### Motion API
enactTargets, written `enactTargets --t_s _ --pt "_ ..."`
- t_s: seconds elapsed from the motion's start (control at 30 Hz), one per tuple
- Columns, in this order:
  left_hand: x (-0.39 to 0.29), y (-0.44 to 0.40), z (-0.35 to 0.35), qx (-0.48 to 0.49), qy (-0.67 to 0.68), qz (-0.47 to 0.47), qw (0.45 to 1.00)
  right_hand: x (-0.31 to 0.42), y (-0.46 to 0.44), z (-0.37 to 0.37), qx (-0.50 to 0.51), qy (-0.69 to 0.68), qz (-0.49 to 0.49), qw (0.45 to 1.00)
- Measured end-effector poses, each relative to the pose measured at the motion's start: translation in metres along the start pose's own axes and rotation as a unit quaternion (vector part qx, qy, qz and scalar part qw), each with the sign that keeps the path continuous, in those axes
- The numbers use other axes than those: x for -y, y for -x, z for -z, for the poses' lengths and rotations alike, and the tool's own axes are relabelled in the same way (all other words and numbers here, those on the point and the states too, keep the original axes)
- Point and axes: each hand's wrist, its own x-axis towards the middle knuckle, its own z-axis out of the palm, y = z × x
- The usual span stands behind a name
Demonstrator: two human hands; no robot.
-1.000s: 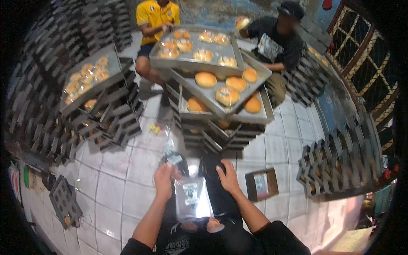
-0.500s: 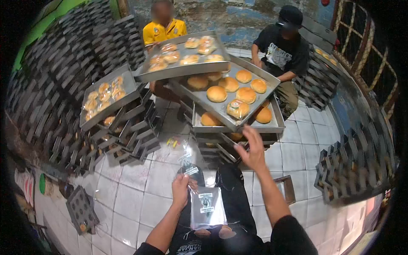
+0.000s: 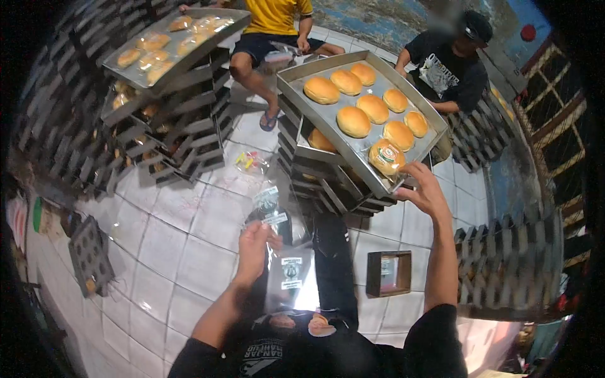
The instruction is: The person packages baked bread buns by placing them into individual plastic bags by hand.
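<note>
My left hand (image 3: 253,252) is closed on a clear printed plastic bag (image 3: 270,208) above my lap. More clear bags (image 3: 291,277) with printed labels lie on my thighs. My right hand (image 3: 423,189) is at the near corner of the top metal tray (image 3: 359,160), thumb and fingers apart, beside a wrapped bun (image 3: 386,156). Whether its fingertips touch the tray or the wrapper is unclear. Several unwrapped golden buns (image 3: 354,121) sit on that tray, on top of a stack.
A tray of wrapped buns (image 3: 153,60) tops the left stack. A person in yellow (image 3: 272,16) sits ahead, another in black (image 3: 450,72) at right. A small box (image 3: 389,274) and a dark tray (image 3: 90,257) are on the tiled floor. Stacked trays (image 3: 504,268) stand right.
The upper tray of wrapped buns has moved left onto the other stack, uncovering the unwrapped buns. My right hand has risen from my lap to the tray corner. My left hand keeps the bag.
</note>
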Motion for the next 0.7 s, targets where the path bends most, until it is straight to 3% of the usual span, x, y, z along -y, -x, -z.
enactTargets --t_s 0.03,0.13,0.27,0.4,0.47,0.53,0.63,0.7 --pt "-0.005 0.003 -0.007 -0.025 0.020 0.035 0.999 0.015 0.009 0.014 0.021 -0.044 -0.045 0.998" --pt "-0.009 -0.006 -0.006 0.030 0.010 0.041 0.999 0.043 -0.029 0.048 0.055 -0.103 -0.075 0.990" --pt "0.001 -0.012 -0.001 0.046 0.017 0.046 0.998 0.013 -0.134 0.002 0.034 -0.276 -0.046 0.960" --pt "-0.002 -0.005 0.001 0.044 0.009 0.029 0.999 -0.015 -0.223 -0.070 0.133 0.019 -0.029 0.991" --pt "-0.013 -0.001 -0.001 0.018 0.018 0.041 0.999 -0.043 -0.229 -0.107 0.121 -0.001 0.019 0.992" --pt "-0.011 0.001 0.005 0.027 0.029 0.029 0.999 -0.005 -0.230 -0.072 0.152 0.098 -0.055 0.982" --pt "-0.010 -0.004 0.009 0.017 0.059 0.029 0.998 0.009 -0.200 -0.046 0.122 0.034 -0.069 0.990" --pt "-0.006 -0.004 0.007 0.020 0.070 0.038 0.997 -0.001 -0.179 -0.050 0.163 -0.050 -0.066 0.983"
